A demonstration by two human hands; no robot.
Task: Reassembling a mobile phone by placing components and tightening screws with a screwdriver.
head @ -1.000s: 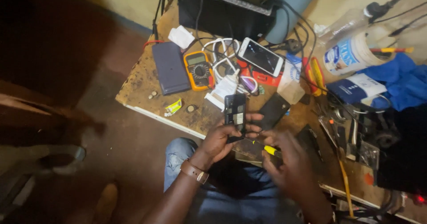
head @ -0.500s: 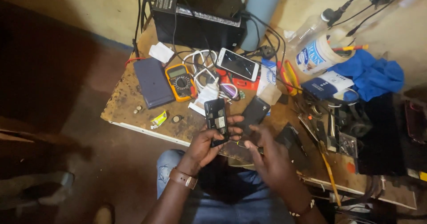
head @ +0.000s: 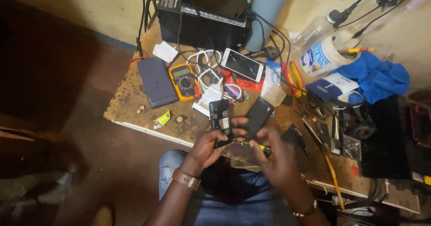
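While your left hand (head: 207, 146) grips the opened phone (head: 221, 120) above the worktop (head: 130, 101) edge, its back cover (head: 258, 115) is already off and lies just beside it, touching your fingertips. Your right hand (head: 279, 159) pinches a small yellow-handled screwdriver (head: 251, 145) at the phone's lower end, so the inner work looks unfinished. Further back, a white tub (head: 324, 55) with a blue label stands near a blue cloth (head: 376, 77); a dark blue flat box (head: 333, 86) lies just before it, and a red packet (head: 244, 83) sits under a white phone (head: 242, 65).

screwdriver (head: 251, 145): tip hidden behind opened phone (head: 221, 120) | right hand (head: 280, 161): fingertips blurred | black box (head: 202, 10): top cropped
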